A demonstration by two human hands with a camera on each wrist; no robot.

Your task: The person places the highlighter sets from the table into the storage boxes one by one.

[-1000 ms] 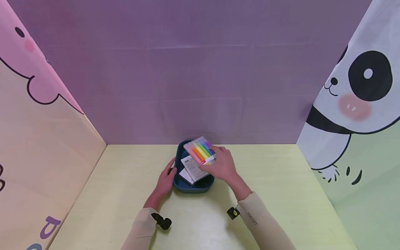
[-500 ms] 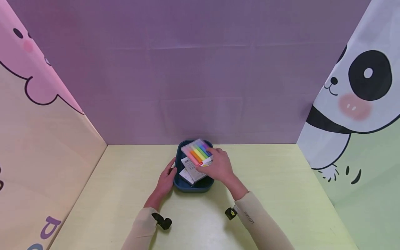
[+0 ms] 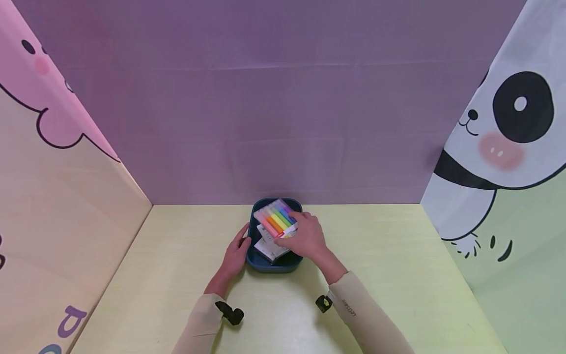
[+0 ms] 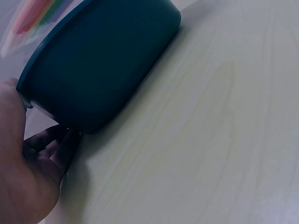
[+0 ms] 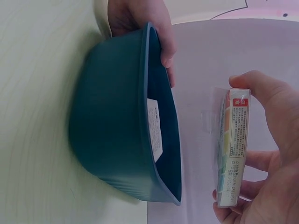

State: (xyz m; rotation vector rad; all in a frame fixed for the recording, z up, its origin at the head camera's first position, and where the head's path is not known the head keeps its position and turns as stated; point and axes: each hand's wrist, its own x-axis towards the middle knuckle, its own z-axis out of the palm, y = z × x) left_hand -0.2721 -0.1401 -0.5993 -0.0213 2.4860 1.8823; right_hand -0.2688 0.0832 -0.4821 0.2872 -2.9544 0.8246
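Observation:
A dark blue plastic basket stands on the table, with two white printed boxes lying one partly over the other inside. At its left side my left hand grips the wall, the thumb at the rim, as the right wrist view also shows. My right hand pinches a clear flat pack of rainbow-coloured marker pens by its ends, thumb on one side and fingers on the other. In the right wrist view the pack hangs above the basket's open top, apart from the rim. The pack covers part of the boxes.
A pale wooden table spreads around the basket. Close behind the basket rises a purple backdrop. Panels with cartoon prints stand at the left and right.
My right hand has moved the pack of marker pens slightly left and toward me, lower over the basket. The left hand stays at the basket's side.

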